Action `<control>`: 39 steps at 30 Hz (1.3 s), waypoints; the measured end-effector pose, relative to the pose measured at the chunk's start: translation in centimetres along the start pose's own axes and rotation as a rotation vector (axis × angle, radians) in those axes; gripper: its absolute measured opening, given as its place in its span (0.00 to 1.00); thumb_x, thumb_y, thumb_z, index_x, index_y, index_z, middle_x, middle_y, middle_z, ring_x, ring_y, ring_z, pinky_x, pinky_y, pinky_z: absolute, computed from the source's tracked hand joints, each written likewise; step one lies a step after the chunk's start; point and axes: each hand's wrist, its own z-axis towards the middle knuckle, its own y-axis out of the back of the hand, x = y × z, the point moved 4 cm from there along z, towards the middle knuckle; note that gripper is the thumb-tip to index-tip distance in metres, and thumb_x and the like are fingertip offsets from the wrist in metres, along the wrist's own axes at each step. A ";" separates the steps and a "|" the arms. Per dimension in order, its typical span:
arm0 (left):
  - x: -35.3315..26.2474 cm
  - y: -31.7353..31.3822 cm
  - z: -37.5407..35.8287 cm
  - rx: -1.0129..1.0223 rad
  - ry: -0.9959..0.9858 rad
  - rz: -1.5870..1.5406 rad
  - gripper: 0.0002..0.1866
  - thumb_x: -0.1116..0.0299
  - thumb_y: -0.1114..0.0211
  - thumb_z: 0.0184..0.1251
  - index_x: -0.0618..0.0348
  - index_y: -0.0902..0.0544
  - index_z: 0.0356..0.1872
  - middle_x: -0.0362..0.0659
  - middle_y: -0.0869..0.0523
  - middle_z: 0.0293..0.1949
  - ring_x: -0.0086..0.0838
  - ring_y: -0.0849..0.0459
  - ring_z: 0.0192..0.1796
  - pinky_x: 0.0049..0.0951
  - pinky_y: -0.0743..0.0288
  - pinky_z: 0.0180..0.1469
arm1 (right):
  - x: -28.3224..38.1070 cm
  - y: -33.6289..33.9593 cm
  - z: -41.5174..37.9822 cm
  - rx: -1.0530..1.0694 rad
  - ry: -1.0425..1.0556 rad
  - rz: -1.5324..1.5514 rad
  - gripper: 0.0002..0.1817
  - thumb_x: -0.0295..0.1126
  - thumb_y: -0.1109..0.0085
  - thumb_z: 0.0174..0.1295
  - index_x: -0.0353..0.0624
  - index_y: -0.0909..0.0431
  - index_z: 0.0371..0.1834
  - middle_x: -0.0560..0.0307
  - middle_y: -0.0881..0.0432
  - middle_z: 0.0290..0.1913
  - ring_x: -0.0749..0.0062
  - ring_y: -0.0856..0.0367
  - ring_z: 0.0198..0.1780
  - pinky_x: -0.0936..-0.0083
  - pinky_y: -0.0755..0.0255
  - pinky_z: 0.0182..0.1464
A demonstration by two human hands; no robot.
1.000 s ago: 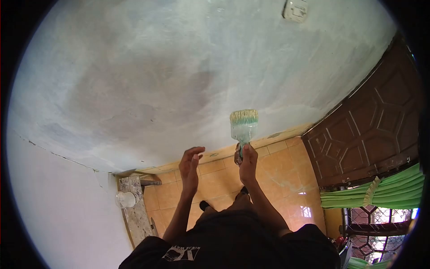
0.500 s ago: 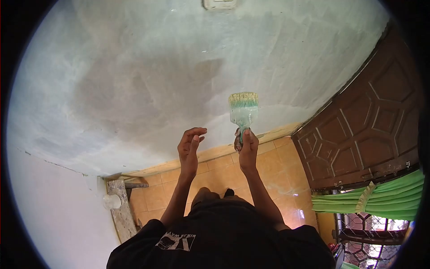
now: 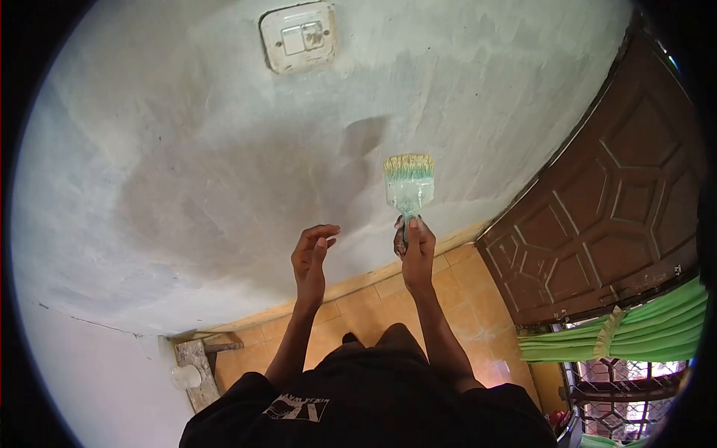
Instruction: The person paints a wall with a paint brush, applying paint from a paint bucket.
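A wide paintbrush (image 3: 409, 187) stands upright, bristles up, with my right hand (image 3: 417, 243) closed around its handle. Its bristles are yellowish at the tips and pale green lower down, and paint is smeared over its ferrule. Pale paint also marks the fingers of that hand. To the left, my left hand (image 3: 312, 257) is raised with fingers loosely curved and apart, nothing in it. Both hands are in front of a patchy whitish-grey wall (image 3: 463, 112), where a broad darker patch shows behind the left hand.
A switch plate (image 3: 299, 37) is set in the wall at the top. On the right are a brown panelled door (image 3: 597, 201) and a green curtain (image 3: 642, 328) by a grilled window. A worn wooden bench (image 3: 196, 373) bearing a white container (image 3: 185, 377) stands lower left on the orange tiled floor (image 3: 463, 299).
The view has shifted, so the switch plate now shows whole and lower in the frame. My left hand sits slightly lower and further left; the brush stays upright in my right hand.
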 end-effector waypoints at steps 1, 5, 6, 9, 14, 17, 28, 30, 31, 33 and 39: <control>-0.1 -0.4 0.5 0.009 -0.006 -0.004 0.13 0.63 0.46 0.74 0.61 0.22 0.49 0.44 0.17 0.49 0.31 0.22 0.56 0.36 0.30 0.59 | 0.3 0.1 0.9 0.007 0.007 -0.017 0.19 0.42 0.60 0.76 0.39 0.28 0.34 0.70 0.38 0.17 0.88 0.43 0.19 0.86 0.49 0.21; 0.3 -2.4 2.4 0.003 -0.049 0.008 0.13 0.63 0.47 0.74 0.61 0.22 0.49 0.45 0.17 0.49 0.32 0.21 0.56 0.36 0.30 0.59 | 1.0 1.3 5.3 0.042 0.039 -0.068 0.18 0.43 0.60 0.76 0.41 0.29 0.34 0.71 0.39 0.16 0.89 0.45 0.18 0.86 0.51 0.21; 0.3 -2.8 2.8 -0.005 -0.065 0.018 0.13 0.63 0.47 0.74 0.61 0.22 0.49 0.45 0.17 0.49 0.32 0.21 0.56 0.36 0.30 0.59 | 1.1 1.6 6.4 0.048 0.051 -0.076 0.18 0.43 0.60 0.76 0.42 0.30 0.34 0.72 0.40 0.16 0.89 0.46 0.18 0.87 0.52 0.21; 1.0 -4.0 3.8 -0.069 -0.061 0.026 0.14 0.62 0.46 0.74 0.60 0.22 0.49 0.45 0.18 0.50 0.32 0.21 0.56 0.36 0.30 0.60 | 1.7 2.7 9.4 0.054 -0.001 -0.069 0.18 0.44 0.60 0.76 0.43 0.30 0.34 0.72 0.40 0.16 0.89 0.46 0.18 0.87 0.52 0.21; 1.8 -6.6 5.1 -0.117 -0.092 0.040 0.14 0.61 0.46 0.74 0.60 0.22 0.50 0.45 0.18 0.50 0.32 0.21 0.56 0.36 0.29 0.59 | 3.0 4.0 13.2 0.134 0.027 -0.035 0.18 0.45 0.59 0.75 0.44 0.29 0.34 0.72 0.40 0.16 0.89 0.46 0.18 0.87 0.52 0.21; 2.5 -8.1 5.9 -0.139 -0.099 0.052 0.14 0.62 0.47 0.74 0.60 0.22 0.50 0.45 0.17 0.50 0.32 0.21 0.56 0.36 0.29 0.59 | 3.7 3.7 15.5 0.196 0.056 -0.013 0.19 0.46 0.59 0.75 0.44 0.29 0.34 0.71 0.39 0.17 0.89 0.45 0.18 0.87 0.52 0.21; 2.5 -10.3 6.8 -0.215 -0.150 0.099 0.14 0.63 0.47 0.74 0.61 0.22 0.50 0.45 0.17 0.49 0.32 0.21 0.56 0.36 0.29 0.59 | 0.5 2.9 16.7 0.320 -0.065 0.034 0.20 0.48 0.59 0.75 0.45 0.31 0.33 0.71 0.40 0.19 0.90 0.45 0.18 0.87 0.51 0.19; 2.2 -10.2 6.7 -0.230 -0.149 0.107 0.14 0.63 0.47 0.74 0.61 0.22 0.50 0.45 0.17 0.49 0.33 0.21 0.56 0.36 0.29 0.59 | -1.1 4.1 15.5 0.315 -0.117 0.026 0.20 0.49 0.58 0.74 0.45 0.31 0.31 0.71 0.40 0.19 0.90 0.45 0.17 0.87 0.52 0.18; 2.1 -10.0 6.6 -0.240 -0.155 0.114 0.14 0.63 0.47 0.74 0.61 0.22 0.50 0.45 0.17 0.49 0.33 0.21 0.56 0.36 0.29 0.59 | -1.0 4.4 15.2 0.314 -0.100 0.024 0.20 0.49 0.59 0.74 0.45 0.32 0.31 0.71 0.40 0.18 0.90 0.46 0.17 0.87 0.52 0.18; 1.8 -9.8 6.4 -0.257 -0.167 0.124 0.14 0.63 0.48 0.74 0.61 0.22 0.50 0.45 0.17 0.49 0.33 0.21 0.56 0.36 0.29 0.59 | 0.1 4.6 14.8 0.311 -0.065 0.018 0.21 0.49 0.59 0.75 0.45 0.33 0.30 0.71 0.41 0.18 0.89 0.47 0.16 0.86 0.52 0.17; 1.5 -9.5 6.3 -0.250 -0.164 0.129 0.13 0.64 0.47 0.74 0.61 0.22 0.50 0.46 0.17 0.49 0.32 0.21 0.56 0.36 0.29 0.59 | 4.1 1.1 17.7 0.313 -0.042 0.061 0.22 0.49 0.59 0.75 0.46 0.35 0.27 0.72 0.42 0.17 0.89 0.48 0.15 0.86 0.52 0.17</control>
